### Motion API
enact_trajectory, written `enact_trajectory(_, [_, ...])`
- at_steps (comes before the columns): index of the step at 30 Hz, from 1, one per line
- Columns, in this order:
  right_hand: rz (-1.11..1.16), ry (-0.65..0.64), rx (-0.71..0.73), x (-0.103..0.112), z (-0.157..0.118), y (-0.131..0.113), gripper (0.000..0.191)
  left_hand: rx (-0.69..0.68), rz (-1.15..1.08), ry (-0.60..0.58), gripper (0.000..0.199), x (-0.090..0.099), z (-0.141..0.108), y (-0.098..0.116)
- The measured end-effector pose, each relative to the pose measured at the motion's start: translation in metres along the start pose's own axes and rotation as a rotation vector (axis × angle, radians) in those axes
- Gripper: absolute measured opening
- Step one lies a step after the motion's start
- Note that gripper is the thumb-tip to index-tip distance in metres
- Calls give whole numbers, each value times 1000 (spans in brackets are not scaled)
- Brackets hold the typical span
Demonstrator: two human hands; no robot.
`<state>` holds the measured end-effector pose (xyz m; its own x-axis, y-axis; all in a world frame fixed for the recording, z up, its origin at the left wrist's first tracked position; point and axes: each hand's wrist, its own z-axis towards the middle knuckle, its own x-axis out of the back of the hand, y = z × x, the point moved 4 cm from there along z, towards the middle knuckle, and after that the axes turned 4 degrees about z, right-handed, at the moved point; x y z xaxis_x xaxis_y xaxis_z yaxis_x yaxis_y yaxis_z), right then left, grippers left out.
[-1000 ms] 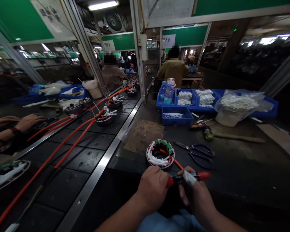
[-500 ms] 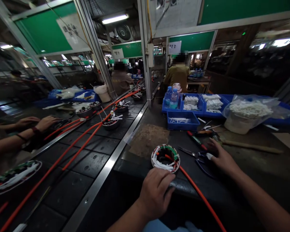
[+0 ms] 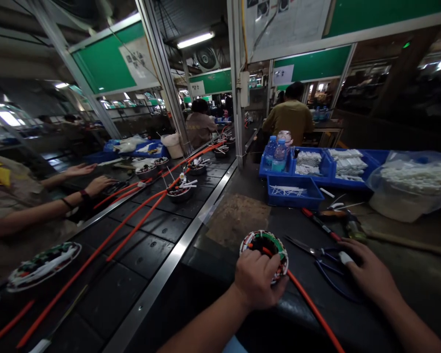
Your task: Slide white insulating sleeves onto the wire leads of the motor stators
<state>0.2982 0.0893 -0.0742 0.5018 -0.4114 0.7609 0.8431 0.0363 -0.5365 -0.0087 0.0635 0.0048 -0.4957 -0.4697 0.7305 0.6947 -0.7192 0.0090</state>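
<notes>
A round wound ring [image 3: 282,245] with white, green and red parts lies at the front edge of the dark bench. My left hand [image 3: 259,279] is closed round its near left rim, fingers reaching over into the opening. From its right side an orange-red tube [image 3: 312,306] runs down toward me. To the right, my right hand [image 3: 367,269] is beside blue-handled scissors [image 3: 321,257], with something white at the thumb or a finger; whether it grips a handle is unclear. Red-handled pliers [image 3: 321,223] lie just beyond its fingertips.
Blue bins [image 3: 295,193] of white sticks and bottles [image 3: 279,158] stand behind the ring. A clear bag [image 3: 415,186] over a bucket is at right, near a hammer [image 3: 404,240]. Left, a conveyor [image 3: 139,250] carries similar rings and orange tubes. Another person's hands [image 3: 99,185] are across it.
My left hand has moved from the near rim up over the ring and closed round it. My right hand is nearer the scissors' handles. The view has shifted left.
</notes>
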Motion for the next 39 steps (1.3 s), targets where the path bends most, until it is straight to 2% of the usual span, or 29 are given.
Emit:
enact_trajectory(4, [9,-5,3,-2,2,6,40,91,-15,-125,63,8,-5,2])
enact_trajectory(7, [13,-11,6,-4,1,10,40,164,-25,-244,53,14,-6,-3])
enact_trajectory(9, [21,-8,22,-4,-1,13,41,167,-50,-305,50,16,-4,-13])
enact_trajectory(12, [31,-5,42,-4,-5,15,42,166,-23,-347,52,18,4,-42])
enact_trajectory(16, [8,18,7,-6,-6,17,42,291,90,-330,53,12,24,-104])
enact_trajectory(19, [-15,43,1,-10,-4,15,42,432,146,-280,64,-4,46,-153])
enact_trajectory(22, [-22,21,16,-16,-1,14,42,610,175,-246,76,-32,72,-196])
enact_trajectory(25, [-12,7,12,-18,0,15,42,771,139,-260,59,-66,103,-229])
enact_trajectory(28, [-4,14,7,-17,1,14,41,816,46,-288,36,-91,136,-248])
enact_trajectory(31, [12,7,3,-15,2,12,40,778,-35,-304,33,-98,153,-247])
enact_trajectory(33, [24,0,-5,-14,4,10,40,745,-71,-337,36,-97,148,-229])
enact_trajectory(36, [38,2,-13,-13,5,7,41,683,-123,-454,46,-94,118,-178])
enact_trajectory(39, [62,28,-8,-11,5,4,41,615,-146,-596,67,-91,79,-119])
